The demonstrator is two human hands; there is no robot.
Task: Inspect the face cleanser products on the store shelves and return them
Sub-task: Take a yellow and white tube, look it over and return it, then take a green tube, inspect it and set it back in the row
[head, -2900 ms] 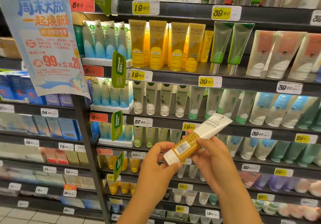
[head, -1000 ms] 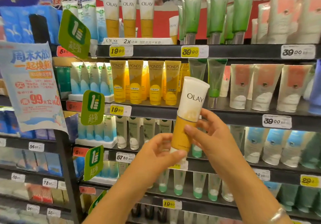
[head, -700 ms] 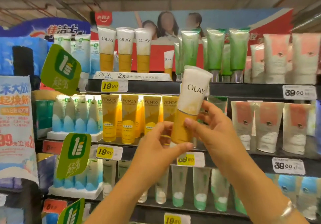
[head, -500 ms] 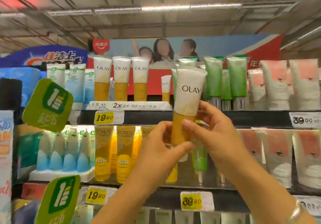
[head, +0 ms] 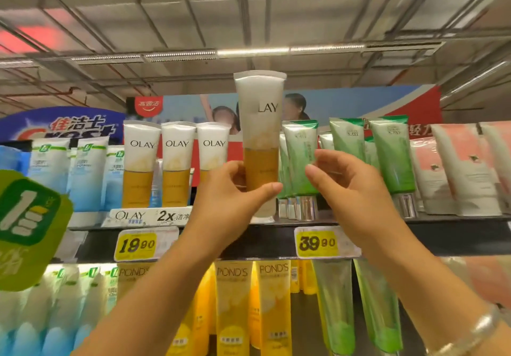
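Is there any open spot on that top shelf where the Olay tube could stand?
One free patch shows: the gap between the three shelved Olay tubes and the green tubes, right where the left hand holds the Olay tube upright. The right hand is off it, beside it. Everywhere else along the top shelf, tubes stand packed side by side.

Bright, even store light falls from a ceiling strip lamp (head: 279,50) across the upper middle of the frame. A red glow tints the upper left. Wide-angle bending curves the edges, and the lower corners look soft and blurred.
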